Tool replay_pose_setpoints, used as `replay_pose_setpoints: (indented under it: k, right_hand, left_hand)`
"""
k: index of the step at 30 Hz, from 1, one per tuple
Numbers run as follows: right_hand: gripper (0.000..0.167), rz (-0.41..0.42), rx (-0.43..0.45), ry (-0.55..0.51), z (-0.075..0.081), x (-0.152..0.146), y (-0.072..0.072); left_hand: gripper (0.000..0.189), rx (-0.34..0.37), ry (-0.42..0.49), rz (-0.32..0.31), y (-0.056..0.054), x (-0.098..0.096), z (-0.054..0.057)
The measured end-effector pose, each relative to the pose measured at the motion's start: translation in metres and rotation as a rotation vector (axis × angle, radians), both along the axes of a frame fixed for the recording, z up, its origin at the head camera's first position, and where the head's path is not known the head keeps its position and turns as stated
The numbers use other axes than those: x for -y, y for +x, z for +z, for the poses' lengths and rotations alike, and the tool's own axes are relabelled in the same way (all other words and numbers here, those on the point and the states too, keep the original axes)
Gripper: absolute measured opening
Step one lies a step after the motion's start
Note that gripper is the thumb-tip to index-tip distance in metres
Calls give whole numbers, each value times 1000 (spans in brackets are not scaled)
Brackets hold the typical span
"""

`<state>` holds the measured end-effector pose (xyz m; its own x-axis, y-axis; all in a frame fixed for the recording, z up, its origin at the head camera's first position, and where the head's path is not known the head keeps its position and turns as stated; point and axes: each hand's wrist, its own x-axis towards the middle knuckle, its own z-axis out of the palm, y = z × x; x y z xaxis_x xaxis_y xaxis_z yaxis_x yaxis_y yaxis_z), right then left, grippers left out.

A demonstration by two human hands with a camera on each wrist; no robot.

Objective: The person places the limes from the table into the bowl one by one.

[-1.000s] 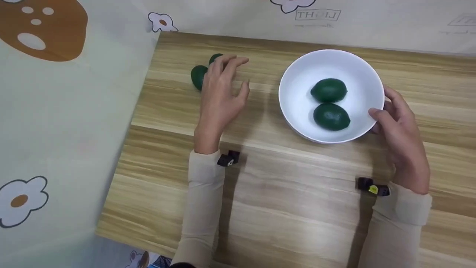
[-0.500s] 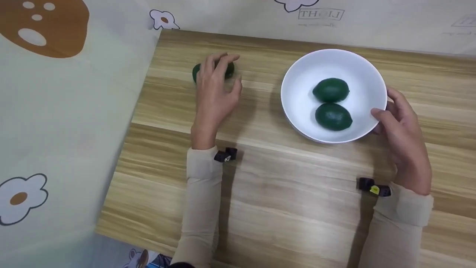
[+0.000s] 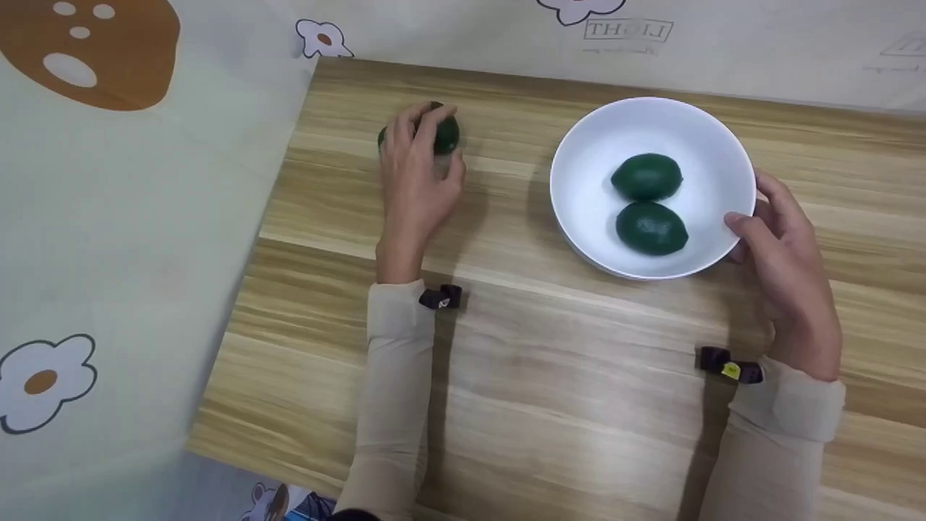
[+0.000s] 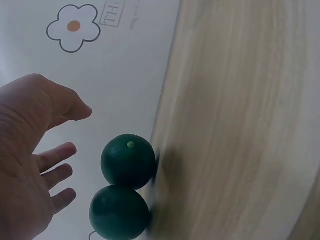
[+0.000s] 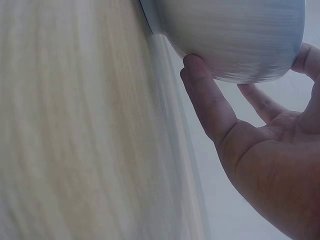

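In the head view my left hand (image 3: pixel 416 177) hangs over two dark green limes on the table, its fingers loosely bent. One lime (image 3: pixel 447 134) shows between index finger and thumb; the other lime (image 3: pixel 382 136) is mostly hidden behind the hand. From the left wrist, the upper lime (image 4: pixel 128 161) and lower lime (image 4: pixel 120 213) touch each other, with a gap between them and the fingers. My right hand (image 3: pixel 788 260) grips a white bowl (image 3: pixel 712 155), thumb on the rim and fingers against its outer side. Inside lie two limes (image 3: pixel 647 177), side by side.
The wood-grain table (image 3: pixel 564 376) ends at a left edge, beside a pale floral-patterned cloth (image 3: pixel 145 239). Along its back edge runs a similar patterned surface (image 3: pixel 463 36). Small dark wrist cameras (image 3: pixel 441 297) sit at both cuffs.
My left hand has shifted slightly left over the table limes, and one of them now shows on the thumb side. The right hand keeps its grip on the bowl.
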<state>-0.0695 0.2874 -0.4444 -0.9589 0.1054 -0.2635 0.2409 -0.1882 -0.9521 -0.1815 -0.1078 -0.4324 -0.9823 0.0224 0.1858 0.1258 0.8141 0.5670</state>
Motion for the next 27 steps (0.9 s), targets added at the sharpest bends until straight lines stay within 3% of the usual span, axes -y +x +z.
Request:
replay_pose_setpoints:
  k: [11, 22, 27]
  right_hand:
    - [53, 2, 13, -14, 0, -3, 1]
    - [51, -8, -33, -62, 0, -2, 2]
    - [52, -6, -10, -34, 0, -3, 1]
  left_hand:
    - [53, 27, 29, 54, -4, 8, -12]
    - [54, 49, 27, 124, -6, 17, -15]
    - [58, 76, 33, 145, -6, 22, -18]
